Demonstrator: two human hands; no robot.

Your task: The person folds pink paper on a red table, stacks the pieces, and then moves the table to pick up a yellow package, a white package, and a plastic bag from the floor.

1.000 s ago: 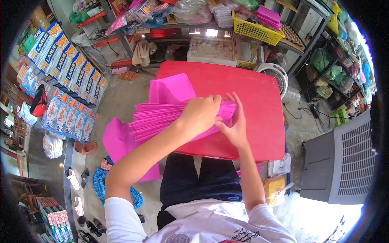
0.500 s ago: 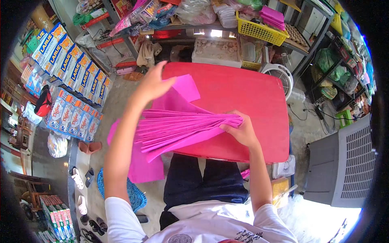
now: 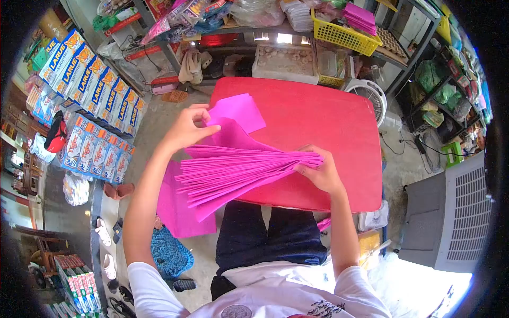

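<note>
Fanned out over the red table [image 3: 328, 127] is a thick bundle of magenta sheets [image 3: 233, 172]. My right hand [image 3: 321, 167] grips its gathered right end between thumb and fingers. Near the bundle's upper left, my left hand [image 3: 192, 127] has its fingers curled and its thumb pointing right, beside a raised magenta sheet [image 3: 225, 132]; whether it pinches the sheet is unclear. A folded magenta flap [image 3: 241, 112] lies on the table past that hand. More magenta material [image 3: 183, 212] hangs down off the table's left side.
Stacked beer cartons [image 3: 90, 79] stand at the left. Behind the table are a white tray [image 3: 285, 63], a yellow basket [image 3: 344, 37] and a white fan [image 3: 371, 100]. A grey air cooler [image 3: 445, 212] is at the right. Blue mat [image 3: 172, 252] and shoes lie on the floor.
My left hand has come down and toward me, its fingers now curled more. The hanging magenta material has shifted, and the bundle's left edges have spread differently. My right hand keeps its grip.
</note>
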